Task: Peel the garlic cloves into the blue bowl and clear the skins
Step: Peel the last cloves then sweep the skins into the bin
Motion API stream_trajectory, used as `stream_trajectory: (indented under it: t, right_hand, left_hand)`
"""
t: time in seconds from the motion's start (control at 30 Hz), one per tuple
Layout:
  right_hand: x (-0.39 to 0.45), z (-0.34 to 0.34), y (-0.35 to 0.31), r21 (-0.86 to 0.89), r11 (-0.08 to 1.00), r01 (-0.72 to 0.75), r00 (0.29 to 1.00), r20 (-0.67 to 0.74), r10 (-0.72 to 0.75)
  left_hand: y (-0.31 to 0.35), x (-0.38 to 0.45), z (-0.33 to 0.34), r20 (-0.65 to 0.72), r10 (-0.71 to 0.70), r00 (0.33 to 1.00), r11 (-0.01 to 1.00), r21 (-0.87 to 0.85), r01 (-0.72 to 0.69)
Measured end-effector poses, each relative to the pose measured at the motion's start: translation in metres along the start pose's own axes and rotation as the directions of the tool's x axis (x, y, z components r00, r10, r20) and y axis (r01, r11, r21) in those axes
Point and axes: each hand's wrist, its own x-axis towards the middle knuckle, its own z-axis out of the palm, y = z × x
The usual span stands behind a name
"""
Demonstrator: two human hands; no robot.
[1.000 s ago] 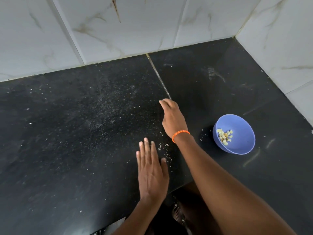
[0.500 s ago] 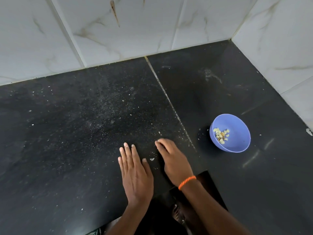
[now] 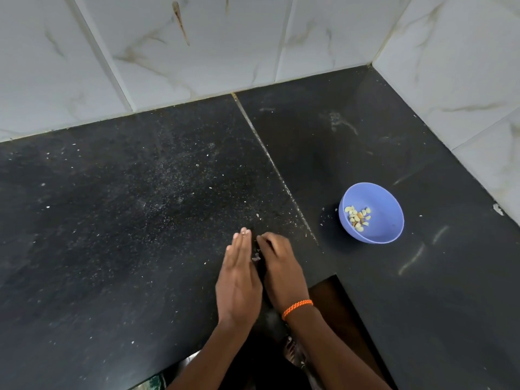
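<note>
Both my hands rest side by side near the front edge of the black stone counter (image 3: 112, 249). My left hand (image 3: 239, 280) stands on its edge, fingers straight and together. My right hand (image 3: 281, 268), an orange braided band (image 3: 297, 308) at its wrist, lies with fingers loosely bent on the stone, gripping nothing. Between them lie a few pale, papery garlic skins (image 3: 256, 258). Well to the right sits the round, smooth blue bowl (image 3: 385, 220), holding a small heap of pale peeled garlic cloves (image 3: 358, 218). Fine white flecks dust the counter below veined white wall tiles (image 3: 197, 52).
</note>
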Motion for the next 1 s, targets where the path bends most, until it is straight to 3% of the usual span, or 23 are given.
stream_trajectory:
  t: [0.1,0.23,0.37,0.53,0.63,0.7,0.77,0.87,0.93,1.0]
  right_hand:
    - [0.003,-0.005,-0.008,0.001,0.997,0.079,0.997,0.002,-0.079]
    - [0.05,-0.02,0.005,-0.02,1.0,-0.022,0.996,-0.082,0.02]
    - [0.058,-0.017,0.01,-0.08,0.995,0.056,0.998,0.011,-0.055]
    - [-0.003,-0.006,0.003,-0.024,0.99,0.138,0.989,0.052,-0.136]
    - [-0.031,-0.008,0.003,0.039,0.99,0.137,0.99,0.035,-0.138]
    - [-0.037,-0.009,0.009,0.106,0.994,0.014,1.0,-0.02,-0.012]
    - [-0.039,-0.007,0.016,0.139,0.981,-0.139,0.984,-0.091,0.153]
    - [-0.042,0.002,0.004,0.187,0.957,-0.223,0.96,-0.128,0.248]
    - [-0.042,0.009,-0.011,0.223,0.953,-0.205,0.973,-0.06,0.223]
    - [-0.041,0.011,-0.018,0.207,0.966,-0.158,0.985,-0.032,0.168]
  left_hand:
    - [-0.014,-0.005,-0.014,-0.041,-0.073,0.996,0.995,0.06,0.076]
    - [-0.023,-0.012,-0.019,-0.062,-0.122,0.991,0.969,0.209,0.132]
    - [-0.023,-0.018,-0.017,-0.09,-0.194,0.977,0.935,0.286,0.212]
    - [-0.016,-0.021,-0.001,-0.027,-0.123,0.992,0.959,0.252,0.126]
    - [-0.011,-0.019,0.007,0.068,0.022,0.997,0.97,0.238,-0.037]
    - [-0.004,-0.017,0.009,0.167,0.16,0.973,0.969,0.161,-0.187]
    - [0.004,-0.012,0.003,0.267,0.213,0.94,0.975,0.008,-0.223]
    - [0.012,-0.002,-0.013,0.253,0.115,0.961,0.971,-0.232,-0.055]
    - [0.01,0.003,-0.023,0.161,-0.007,0.987,0.935,-0.349,0.063]
    - [0.006,0.005,-0.03,0.062,-0.083,0.995,0.927,-0.361,0.1]
